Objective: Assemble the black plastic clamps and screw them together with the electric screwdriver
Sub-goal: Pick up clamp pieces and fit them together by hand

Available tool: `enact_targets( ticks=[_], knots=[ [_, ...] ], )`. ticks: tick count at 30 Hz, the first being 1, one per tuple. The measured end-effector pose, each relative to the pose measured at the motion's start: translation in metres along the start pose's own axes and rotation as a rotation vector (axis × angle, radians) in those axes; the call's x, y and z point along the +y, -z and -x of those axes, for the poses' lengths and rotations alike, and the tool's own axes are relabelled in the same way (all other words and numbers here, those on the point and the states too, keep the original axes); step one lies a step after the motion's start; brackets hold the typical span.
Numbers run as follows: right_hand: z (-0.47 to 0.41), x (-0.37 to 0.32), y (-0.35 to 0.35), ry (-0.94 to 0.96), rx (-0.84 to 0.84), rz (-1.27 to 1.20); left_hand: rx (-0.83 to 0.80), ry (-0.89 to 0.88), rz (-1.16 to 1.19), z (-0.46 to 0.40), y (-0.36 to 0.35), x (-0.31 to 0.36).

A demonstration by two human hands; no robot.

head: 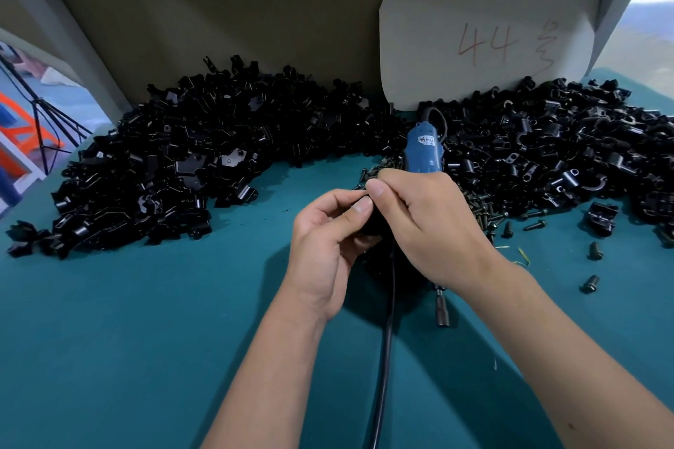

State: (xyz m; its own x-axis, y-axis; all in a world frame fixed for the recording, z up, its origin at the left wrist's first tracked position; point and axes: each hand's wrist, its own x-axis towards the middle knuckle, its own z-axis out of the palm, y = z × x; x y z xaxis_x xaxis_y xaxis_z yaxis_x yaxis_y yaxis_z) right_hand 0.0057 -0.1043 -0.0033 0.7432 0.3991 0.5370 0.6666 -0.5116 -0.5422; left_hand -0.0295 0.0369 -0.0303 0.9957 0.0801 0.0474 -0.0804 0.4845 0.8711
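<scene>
Meeting over the teal table (146, 321), left hand (324, 248) and right hand (430, 226) pinching a black clamp (368, 226).

Both hands, left hand (324, 241) and right hand (430, 222), pinch a black clamp (368, 226) over the blue screwdriver (425, 151).

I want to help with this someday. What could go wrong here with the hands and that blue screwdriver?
The small black clamp piece is pinched between the left hand and right hand, mostly hidden, so it might slip. The blue screwdriver lies under the right hand; its cord runs between the arms and could snag. Loose screws could roll away.
</scene>
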Motion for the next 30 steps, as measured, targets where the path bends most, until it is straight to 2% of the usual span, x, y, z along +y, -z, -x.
enact_targets(
  ticks=[9,13,15,17,19,22,24,27,30],
  knots=[
    [0.002,0.004,0.0,0.097,0.017,0.015,-0.108,0.137,-0.045,0.004,0.001,0.009],
    [0.001,-0.004,0.001,0.158,0.019,0.041,-0.11,0.328,0.0,0.007,0.003,0.014],
    [0.0,-0.007,-0.001,0.111,0.016,0.055,-0.116,0.383,0.004,0.008,0.005,0.015],
    [-0.003,-0.007,-0.002,-0.018,0.07,0.014,-0.125,0.31,-0.038,0.007,0.004,0.013],
    [-0.007,-0.004,-0.002,-0.235,0.096,-0.041,-0.114,0.124,-0.111,0.004,-0.001,0.007],
    [-0.008,0.007,-0.002,-0.562,0.017,-0.252,-0.062,-0.126,-0.246,0.003,-0.004,-0.004],
    [-0.008,0.007,-0.001,-0.669,-0.031,-0.322,-0.034,-0.225,-0.329,0.003,-0.004,-0.006],
    [-0.008,0.003,0.003,-0.544,-0.092,-0.109,0.051,-0.232,-0.355,0.0,-0.003,-0.007],
    [-0.008,-0.005,0.007,-0.364,-0.141,0.015,0.109,-0.119,-0.244,0.0,-0.001,-0.004]
  ],
)
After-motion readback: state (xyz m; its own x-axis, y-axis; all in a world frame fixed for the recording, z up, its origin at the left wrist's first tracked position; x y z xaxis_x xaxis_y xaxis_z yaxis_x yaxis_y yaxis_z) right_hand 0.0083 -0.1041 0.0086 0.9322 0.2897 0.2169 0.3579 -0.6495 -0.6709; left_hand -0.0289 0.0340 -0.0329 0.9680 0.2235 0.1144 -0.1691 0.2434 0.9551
